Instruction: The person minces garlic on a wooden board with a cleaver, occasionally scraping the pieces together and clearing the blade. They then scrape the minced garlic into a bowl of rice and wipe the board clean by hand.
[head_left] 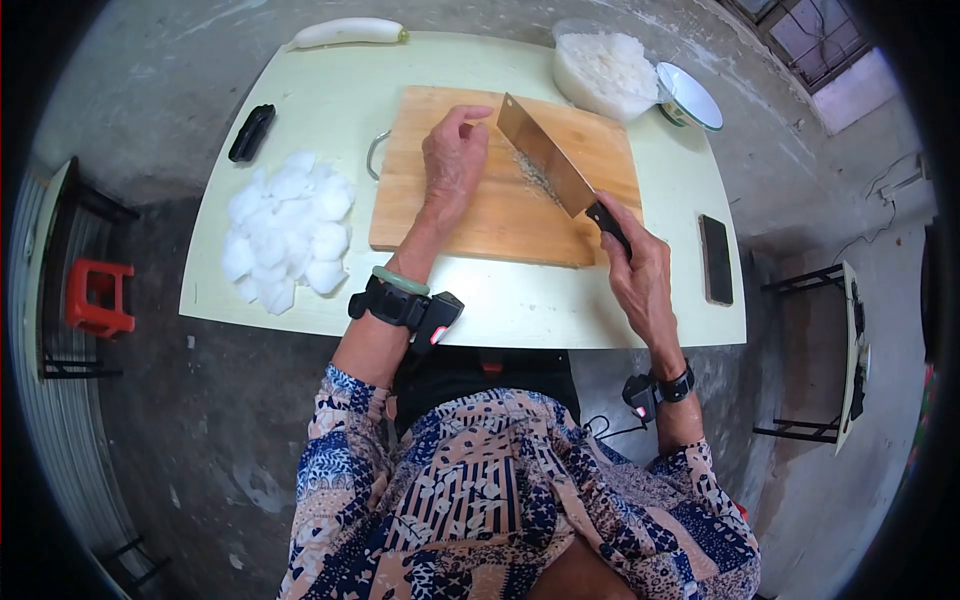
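Patterned clothing [480, 500] nearest, right hand [640, 275] with grip closed round the cleaver [545, 155] handle, blade tilted over fine scraps [532, 170] on the cutting board [480, 225] mid-table [560, 310], left hand [455, 155] empty, resting just beside the blade, so a slip could nick its fingertips.

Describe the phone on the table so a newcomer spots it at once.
Start at the pale green table, then go right of the wooden cutting board. The phone lies flat near the table's right edge, beside the right hand gripping the cleaver. It is a thin, glossy slab, unlike the chunkier black object on the left side.
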